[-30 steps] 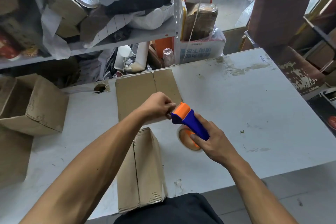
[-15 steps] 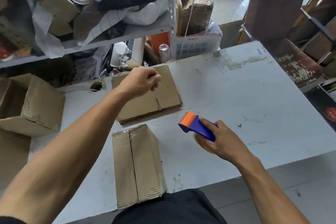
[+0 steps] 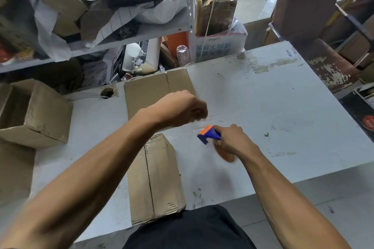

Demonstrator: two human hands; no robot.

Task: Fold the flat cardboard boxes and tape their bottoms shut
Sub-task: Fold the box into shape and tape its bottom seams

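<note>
Tape appears to be drawn out between the hands: a blue-and-orange dispenser (image 3: pixel 209 134) is gripped by the right hand (image 3: pixel 232 140), while the left hand (image 3: pixel 182 108) is curled, apparently pinching the clear strip. A folded box (image 3: pixel 156 180) lies below on the table (image 3: pixel 283 119), its seam seemingly taped; a flat box (image 3: pixel 149 89) remains unfolded. An open box (image 3: pixel 40 115) is seen at left, contents hidden.

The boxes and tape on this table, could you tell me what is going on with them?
A person is taping up cardboard boxes at a white table. The right hand grips a blue and orange tape dispenser. The left hand, fingers curled, seems to be drawing clear tape from it, though blur hides the pinch. A folded box lies near the front edge, and flat cardboard lies behind the hands.
</note>
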